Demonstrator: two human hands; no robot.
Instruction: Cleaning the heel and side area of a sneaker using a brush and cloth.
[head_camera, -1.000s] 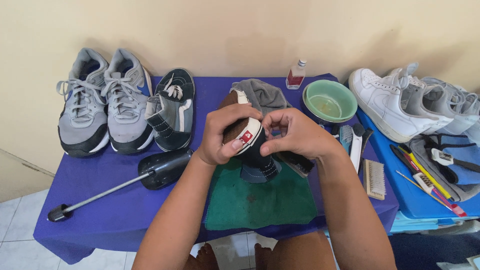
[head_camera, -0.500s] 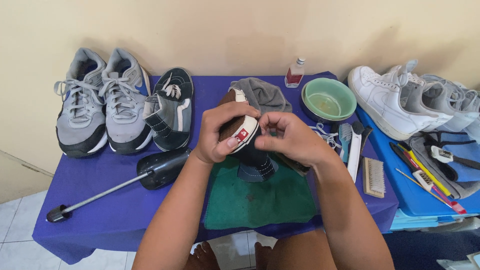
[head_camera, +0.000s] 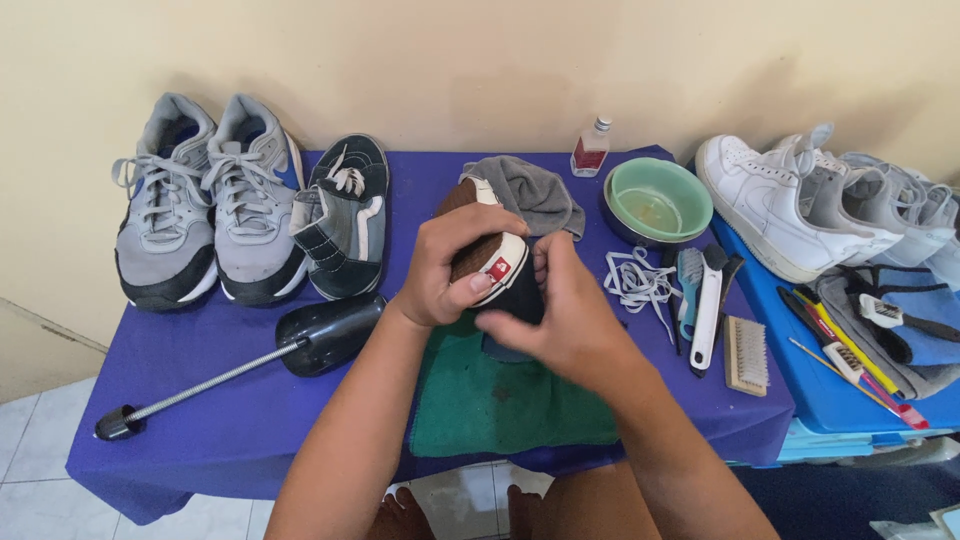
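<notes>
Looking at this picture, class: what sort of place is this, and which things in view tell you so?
Probably a small shoe-cleaning or repair workspace. Pairs of shoes wait along the wall, such as the grey sneakers; cleaning brushes and a green bowl lie on the table; both hands, left hand and right hand, hold a dark shoe.

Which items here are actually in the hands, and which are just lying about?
In hand:
- dark shoe, gripped by left hand and right hand
- green towel beneath it

Lying about:
- grey sneakers
- shoe tree
- green bowl
- brushes
- white laces
- white sneaker
</notes>
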